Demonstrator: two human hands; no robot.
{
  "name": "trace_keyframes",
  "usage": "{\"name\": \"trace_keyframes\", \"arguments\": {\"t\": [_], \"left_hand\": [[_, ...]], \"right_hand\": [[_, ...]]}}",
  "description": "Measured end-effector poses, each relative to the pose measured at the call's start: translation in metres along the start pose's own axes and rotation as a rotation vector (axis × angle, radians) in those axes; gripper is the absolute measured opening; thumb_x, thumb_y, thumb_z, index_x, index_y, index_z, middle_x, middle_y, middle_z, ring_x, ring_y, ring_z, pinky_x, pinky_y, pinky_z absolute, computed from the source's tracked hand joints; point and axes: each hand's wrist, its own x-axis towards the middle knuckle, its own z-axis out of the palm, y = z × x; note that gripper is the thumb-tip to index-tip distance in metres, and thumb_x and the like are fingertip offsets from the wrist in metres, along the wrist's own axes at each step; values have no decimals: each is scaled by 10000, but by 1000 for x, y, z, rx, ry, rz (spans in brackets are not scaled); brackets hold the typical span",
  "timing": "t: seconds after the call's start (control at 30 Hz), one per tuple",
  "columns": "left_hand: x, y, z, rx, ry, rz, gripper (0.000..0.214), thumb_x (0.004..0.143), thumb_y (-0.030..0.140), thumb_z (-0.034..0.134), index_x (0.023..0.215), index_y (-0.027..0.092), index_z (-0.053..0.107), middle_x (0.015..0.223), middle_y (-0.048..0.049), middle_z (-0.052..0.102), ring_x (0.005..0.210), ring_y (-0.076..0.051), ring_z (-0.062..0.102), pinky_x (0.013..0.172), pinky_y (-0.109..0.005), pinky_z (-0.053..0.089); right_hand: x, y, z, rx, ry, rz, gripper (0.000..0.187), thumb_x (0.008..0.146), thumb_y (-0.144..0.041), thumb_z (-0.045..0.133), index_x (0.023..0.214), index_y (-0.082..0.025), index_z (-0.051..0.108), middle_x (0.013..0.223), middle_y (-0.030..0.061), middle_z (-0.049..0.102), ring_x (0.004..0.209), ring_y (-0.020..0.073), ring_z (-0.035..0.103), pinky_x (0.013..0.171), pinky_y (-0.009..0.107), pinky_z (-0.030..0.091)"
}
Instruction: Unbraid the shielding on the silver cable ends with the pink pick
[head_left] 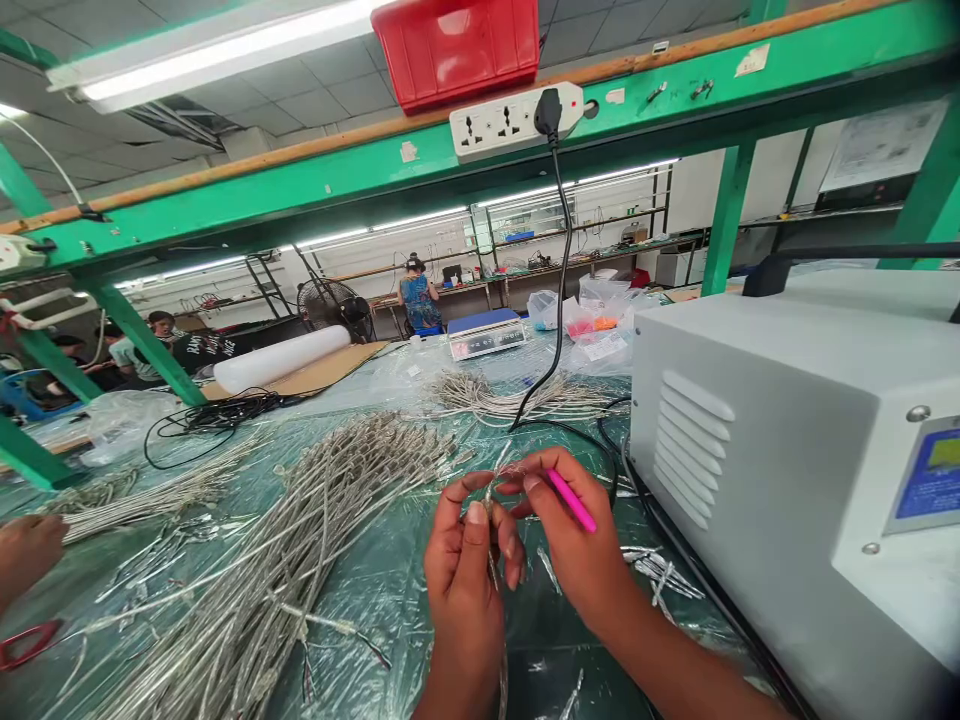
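Note:
My left hand [469, 570] pinches a thin clear-jacketed cable [503, 660] near its stripped end, and the cable hangs down past my wrist. At that end, fine loose strands [511, 467] stick out between my hands. My right hand [574, 540] has its fingertips closed at these strands. A bright pink pen-like tool [571, 500] lies in the same hand, between thumb and forefinger; its tip is hidden. Left of my hands spreads a big pile of similar cables [300, 530] with stripped ends.
A grey machine [750, 430] stands close on my right, with a black cord [564, 260] hanging from the power strip [517, 122] above. Foil scraps [660, 575] lie beside it. Another person's hand [30, 550] is at far left, near red-handled scissors [30, 643]. More cables [517, 395] lie behind.

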Motion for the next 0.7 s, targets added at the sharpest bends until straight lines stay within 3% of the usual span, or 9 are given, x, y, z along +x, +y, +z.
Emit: {"name": "trace_keyframes", "arguments": {"t": [0.23,0.37,0.53,0.6,0.7], "left_hand": [[0,-1,-2,23,21,-31,254,930,319,558,1113,170,651,564,36,459,452,-71,386,451,-186,343],[1,-1,-2,-7,-1,-54,263,942,318,534,1105,158,665,562,38,440,441,-67,372,445,-195,331],[2,-1,-1,-9,-29,-85,250,944,312,530,1076,157,673,558,36,447,442,-69,376,434,-194,326],[2,-2,-1,5,-38,-94,251,942,316,536,1077,155,675,559,35,450,445,-71,385,438,-196,330],[1,-4,-1,36,-38,-94,259,935,325,551,1082,150,674,562,35,454,451,-72,394,446,-200,336]], "right_hand": [[0,3,0,52,-2,20,130,882,-345,601,883,-216,592,944,41,683,866,198,675,725,315,564],[3,3,-3,125,53,-24,195,906,-413,569,930,-221,597,1055,73,696,1019,231,650,799,347,546],[4,-2,-5,221,-50,-60,287,837,-433,669,1015,-250,537,1204,85,669,1177,242,583,985,417,456],[5,-4,-3,212,-64,-29,321,794,-395,722,994,-257,511,1117,72,704,1117,238,619,964,421,467],[6,-6,-1,218,19,-4,296,763,-314,749,898,-256,491,820,-10,709,954,207,678,898,382,504]]}}
